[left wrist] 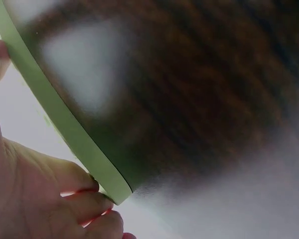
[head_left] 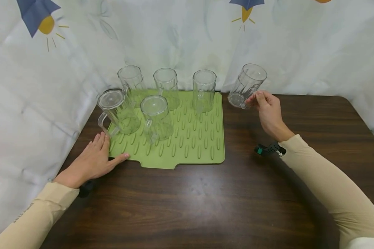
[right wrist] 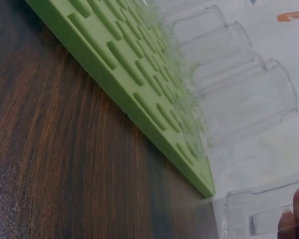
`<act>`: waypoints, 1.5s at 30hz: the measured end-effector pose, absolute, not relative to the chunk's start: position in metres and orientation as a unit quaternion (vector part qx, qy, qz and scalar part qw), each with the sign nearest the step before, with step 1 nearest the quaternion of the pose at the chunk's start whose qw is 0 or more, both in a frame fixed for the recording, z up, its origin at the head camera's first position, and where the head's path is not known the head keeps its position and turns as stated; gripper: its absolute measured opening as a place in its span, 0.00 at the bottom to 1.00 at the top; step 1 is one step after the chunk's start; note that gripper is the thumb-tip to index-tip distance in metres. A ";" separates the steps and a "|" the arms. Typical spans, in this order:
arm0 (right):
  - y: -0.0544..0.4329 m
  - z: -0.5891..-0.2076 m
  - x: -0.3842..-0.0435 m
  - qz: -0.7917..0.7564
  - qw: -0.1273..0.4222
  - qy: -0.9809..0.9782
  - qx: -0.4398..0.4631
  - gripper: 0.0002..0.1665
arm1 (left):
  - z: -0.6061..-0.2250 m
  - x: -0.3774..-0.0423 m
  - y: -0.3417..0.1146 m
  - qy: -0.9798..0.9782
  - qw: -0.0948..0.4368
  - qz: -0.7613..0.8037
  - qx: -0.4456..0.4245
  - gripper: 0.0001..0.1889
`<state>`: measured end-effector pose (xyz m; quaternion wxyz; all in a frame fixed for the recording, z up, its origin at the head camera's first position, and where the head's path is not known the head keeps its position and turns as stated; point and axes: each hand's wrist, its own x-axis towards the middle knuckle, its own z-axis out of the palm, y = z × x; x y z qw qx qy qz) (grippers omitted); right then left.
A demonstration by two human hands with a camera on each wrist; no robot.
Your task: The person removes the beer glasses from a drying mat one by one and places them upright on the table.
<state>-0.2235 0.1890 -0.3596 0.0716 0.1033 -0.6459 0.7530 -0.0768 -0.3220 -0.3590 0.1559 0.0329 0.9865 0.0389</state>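
Note:
My right hand (head_left: 269,112) pinches the handle of a clear glass mug (head_left: 246,84), held tilted just right of a green drying mat (head_left: 190,152). In the right wrist view, only the fingertips and part of this mug show at the lower right. My left hand (head_left: 91,155) rests at the mat's near left corner, fingers extended and thumb along the front edge. Close to its fingertips stands a glass mug (head_left: 121,114) with its handle to the left. Another mug (head_left: 157,119) is beside that one. Behind them are three more: left (head_left: 133,83), middle (head_left: 167,84) and right (head_left: 204,88).
The ribbed mat lies on a dark wooden table (head_left: 199,204), a tab projecting from its front edge. White patterned curtain-like sheeting (head_left: 187,38) hangs close behind the mugs and along the left side. A black strap (head_left: 271,148) hangs at the right wrist.

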 end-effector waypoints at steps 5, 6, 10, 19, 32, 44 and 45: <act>0.187 -0.362 -0.225 0.749 0.067 -0.651 0.105 0.17 | -0.359 -0.077 -0.322 0.986 0.159 0.041 0.032 0.62; 0.187 -0.362 -0.226 0.749 0.065 -0.651 0.105 0.17 | -0.360 -0.077 -0.322 0.986 0.158 0.041 0.033 0.62; 0.185 -0.363 -0.230 0.751 0.061 -0.649 0.106 0.17 | -0.360 -0.077 -0.321 0.987 0.154 0.040 0.036 0.62; 0.182 -0.366 -0.237 0.750 0.043 -0.654 0.089 0.16 | -0.359 -0.076 -0.323 0.986 0.157 0.044 0.032 0.62; 0.180 -0.364 -0.242 0.739 0.015 -0.668 0.086 0.16 | -0.361 -0.076 -0.323 0.987 0.150 0.045 0.040 0.61; 0.178 -0.365 -0.248 0.710 -0.011 -0.700 0.072 0.17 | -0.361 -0.077 -0.323 0.986 0.156 0.049 0.038 0.62; 0.178 -0.365 -0.249 0.710 -0.012 -0.701 0.071 0.17 | -0.361 -0.077 -0.323 0.986 0.157 0.050 0.037 0.62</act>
